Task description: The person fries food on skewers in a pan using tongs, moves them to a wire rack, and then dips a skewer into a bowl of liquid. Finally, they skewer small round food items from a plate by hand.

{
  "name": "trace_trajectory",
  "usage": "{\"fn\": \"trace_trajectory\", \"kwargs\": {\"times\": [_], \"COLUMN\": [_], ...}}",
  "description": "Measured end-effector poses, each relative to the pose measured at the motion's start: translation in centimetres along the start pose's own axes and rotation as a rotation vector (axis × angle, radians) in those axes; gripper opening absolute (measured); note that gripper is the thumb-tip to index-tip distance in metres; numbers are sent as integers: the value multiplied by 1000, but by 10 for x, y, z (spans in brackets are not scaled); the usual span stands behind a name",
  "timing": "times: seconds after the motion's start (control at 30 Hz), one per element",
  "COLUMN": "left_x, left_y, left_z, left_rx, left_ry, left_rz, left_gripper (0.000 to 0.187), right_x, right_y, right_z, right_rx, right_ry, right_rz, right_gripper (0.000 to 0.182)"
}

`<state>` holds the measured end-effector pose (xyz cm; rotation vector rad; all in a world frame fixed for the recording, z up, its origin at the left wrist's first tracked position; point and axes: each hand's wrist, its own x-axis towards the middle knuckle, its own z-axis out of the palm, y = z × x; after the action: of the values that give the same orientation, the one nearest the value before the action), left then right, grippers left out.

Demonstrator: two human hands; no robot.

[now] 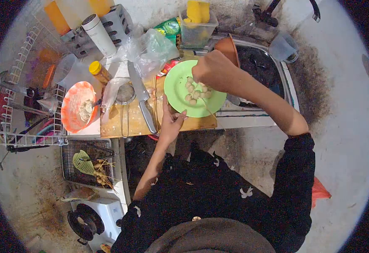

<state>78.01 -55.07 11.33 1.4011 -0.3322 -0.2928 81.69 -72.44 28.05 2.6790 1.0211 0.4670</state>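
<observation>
A light green plate [174,95] carries several small pale balls [191,98], with a thin wooden skewer [210,111] slanting over its near rim. At the plate's near left edge, my left hand [172,121] grips the rim, thumb toward the front. Over the plate's far right part my right hand [213,72] is closed, knuckles up; its fingertips and whatever they hold are hidden. Left of the plate a large knife [141,98] lies on the wooden cutting board [108,124], beside a small strainer [125,93] and several thin skewers [154,101].
An orange-white bowl [68,109] with pale dough stands left, near a yellow-capped jar [99,71] and white bottle [99,36]. Behind are a plastic bag [151,50] and a clear tub [198,33]. The sink [292,90] is right; a stove [108,215] stands lower left.
</observation>
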Motion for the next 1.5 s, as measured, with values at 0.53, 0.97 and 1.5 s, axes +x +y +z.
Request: {"fn": "trace_trajectory", "kwargs": {"times": [0.53,0.97,1.5], "left_x": [1,5,6], "left_y": [-8,-7,-8], "left_z": [-3,-6,-4], "left_rx": [-11,-203,-162], "left_ry": [-10,-56,-37], "left_rz": [15,-50,-7], "left_gripper": [81,79,81], "right_x": [-124,-114,-79], "right_y": [-59,-74,-70], "right_z": [3,-49,-30], "right_rx": [440,152,105], "right_ry": [-121,-259,-355], "right_rz": [816,608,400], "right_gripper": [17,17,10]}}
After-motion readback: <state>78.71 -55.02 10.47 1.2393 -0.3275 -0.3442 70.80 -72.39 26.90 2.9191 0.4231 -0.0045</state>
